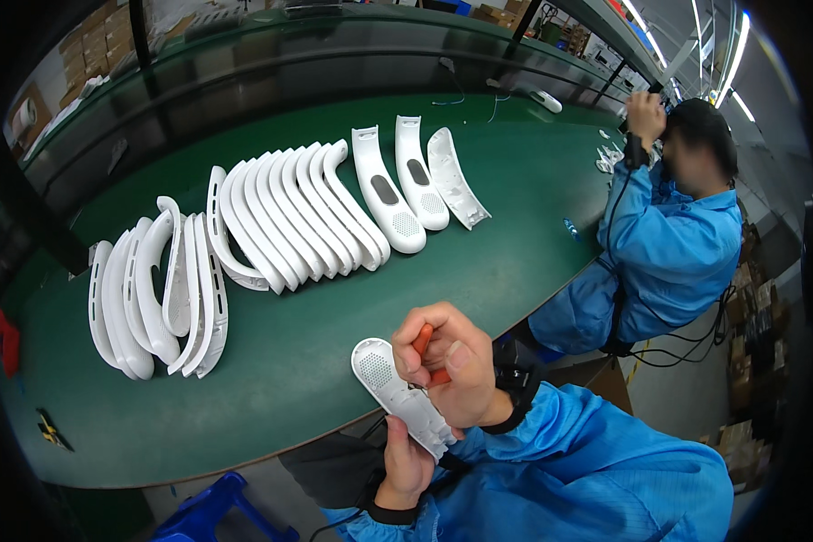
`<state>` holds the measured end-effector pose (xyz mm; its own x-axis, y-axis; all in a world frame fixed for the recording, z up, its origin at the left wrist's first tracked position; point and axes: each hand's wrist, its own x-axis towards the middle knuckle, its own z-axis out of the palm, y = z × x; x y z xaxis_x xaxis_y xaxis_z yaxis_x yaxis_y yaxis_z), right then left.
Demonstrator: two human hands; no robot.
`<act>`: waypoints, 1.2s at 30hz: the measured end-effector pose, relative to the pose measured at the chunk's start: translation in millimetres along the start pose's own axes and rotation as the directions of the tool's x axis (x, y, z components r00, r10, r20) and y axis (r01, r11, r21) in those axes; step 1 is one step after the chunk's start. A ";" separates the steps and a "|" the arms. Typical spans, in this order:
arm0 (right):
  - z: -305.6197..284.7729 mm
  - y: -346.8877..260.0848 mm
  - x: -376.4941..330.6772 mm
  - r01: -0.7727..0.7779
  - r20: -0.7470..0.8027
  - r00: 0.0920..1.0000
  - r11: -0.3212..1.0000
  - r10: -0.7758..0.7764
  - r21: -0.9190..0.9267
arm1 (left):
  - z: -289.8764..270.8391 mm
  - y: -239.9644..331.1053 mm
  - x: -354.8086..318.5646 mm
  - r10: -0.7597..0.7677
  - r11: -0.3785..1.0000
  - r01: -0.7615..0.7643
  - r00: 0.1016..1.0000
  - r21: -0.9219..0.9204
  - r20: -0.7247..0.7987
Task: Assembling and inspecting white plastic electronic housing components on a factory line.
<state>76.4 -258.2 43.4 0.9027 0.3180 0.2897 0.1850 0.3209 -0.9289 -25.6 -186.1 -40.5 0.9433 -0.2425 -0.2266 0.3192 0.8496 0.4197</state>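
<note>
My left hand (406, 462) is closed round the lower end of a white curved plastic housing half (381, 370), whose hollow inner side with a perforated round end faces up. This piece is at the table's near edge, tilted toward me. Above its middle, my right hand (456, 361) grips orange-handled pliers (422, 340). Two orange handles show between the fingers; the jaws are mostly hidden, close to the inside of the housing.
Beyond my hands, several white curved housings (289, 217) stand in a row on the green table (271, 361). Two with grey ovals (385, 189) lie beside an open shell (456, 181). A yellow-and-black tool (52, 430) lies at left. A co-worker in blue (668, 244) sits at right; a blue stool (217, 510) stands below.
</note>
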 end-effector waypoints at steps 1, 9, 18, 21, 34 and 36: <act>-0.5 2.4 -1.0 -0.004 -0.008 1.000 1.000 0.003 -0.013 | -0.1 -0.7 0.1 0.003 1.000 -0.003 1.000 -0.001 -0.001; 3.6 12.9 -3.2 0.055 -0.090 0.995 0.998 -0.051 0.042 | 0.1 -0.5 0.0 0.002 0.999 -0.001 1.000 0.035 -0.011; 3.1 11.3 -9.9 0.074 -0.127 0.989 0.997 -0.070 0.026 | -3.6 -4.1 -0.3 0.024 0.994 -0.015 0.997 0.111 -0.079; 3.7 9.5 -8.5 0.094 -0.154 0.984 0.995 -0.087 0.039 | -7.5 -3.8 -0.6 0.011 0.995 -0.008 0.999 0.099 -0.034; 6.2 17.6 -10.5 0.132 -0.207 0.972 0.988 -0.112 0.083 | -8.4 -4.3 -1.5 0.041 0.995 -0.036 0.998 0.088 -0.053; 7.5 17.6 -9.8 0.139 -0.214 0.970 0.987 -0.120 0.078 | -10.4 -4.8 -2.1 0.046 0.995 -0.042 0.998 0.087 -0.044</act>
<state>67.9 -249.0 25.9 0.9361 0.0793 0.3428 0.2779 0.4310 -0.8585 -30.1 -184.9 -51.2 0.9522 -0.1822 -0.2453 0.2858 0.8153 0.5036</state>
